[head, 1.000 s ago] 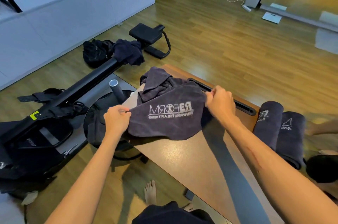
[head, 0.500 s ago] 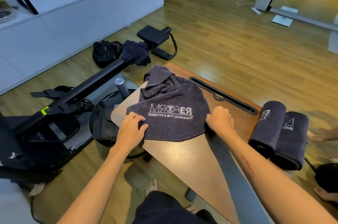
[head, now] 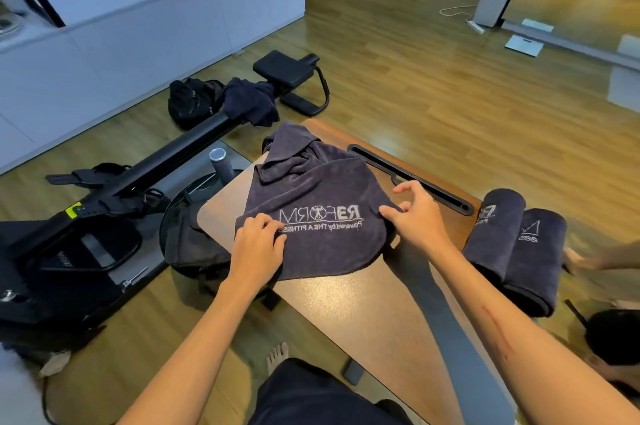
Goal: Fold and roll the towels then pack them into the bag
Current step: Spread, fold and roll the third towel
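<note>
On the far left, on the floor, a black bag [head: 194, 102] lies beside a rowing machine [head: 145, 178], and one dark towel [head: 251, 105] hangs crumpled over the rail of the machine. Your left hand [head: 258, 251] rests on the near left corner of the logo towel [head: 318, 202], which lies half spread on the wooden worktop [head: 363, 303]; the fingers of this grip are curled onto the cloth, but I cannot tell if they really pinch it. The far part of this towel is bunched near the far edge of the worktop. Your right hand [head: 415, 220] is at the right edge of the same towel; here the grip pinches the edge between thumb and forefinger, and the other fingers are lifted and spread. On the right, two rolled towels [head: 516, 251] lie side by side, touching each other, at the right end of the worktop.
</note>
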